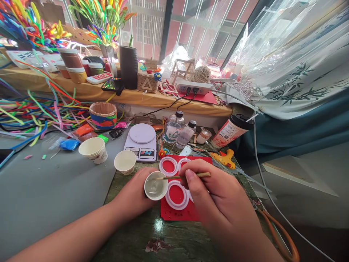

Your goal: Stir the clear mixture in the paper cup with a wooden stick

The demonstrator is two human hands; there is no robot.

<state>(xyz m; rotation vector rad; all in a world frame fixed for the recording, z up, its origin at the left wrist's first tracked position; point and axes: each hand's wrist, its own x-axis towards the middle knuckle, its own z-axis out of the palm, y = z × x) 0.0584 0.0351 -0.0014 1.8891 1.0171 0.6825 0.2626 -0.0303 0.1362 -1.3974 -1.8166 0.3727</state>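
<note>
My left hand [137,191] is wrapped round a small white paper cup [156,196] with clear liquid inside. Between the thumb and fingers of my right hand [215,193] is a thin wooden stick [174,177], its far end dipping into the liquid. Under both hands lies a red sheet [174,215] bearing white ring-shaped molds [177,205], partly covered by my right hand. To the left of the held cup stands another paper cup [125,168], with a stack of cups [94,154] farther left.
A white kitchen scale [140,142] and two clear bottles [181,133] stand behind the cups. At right are a tilted drink cup [230,131], a yellow glue gun [225,159] and orange-handled scissors [282,233]. Colourful pipe cleaners [35,112] lie piled at left. A power strip [193,88] rests on the ledge.
</note>
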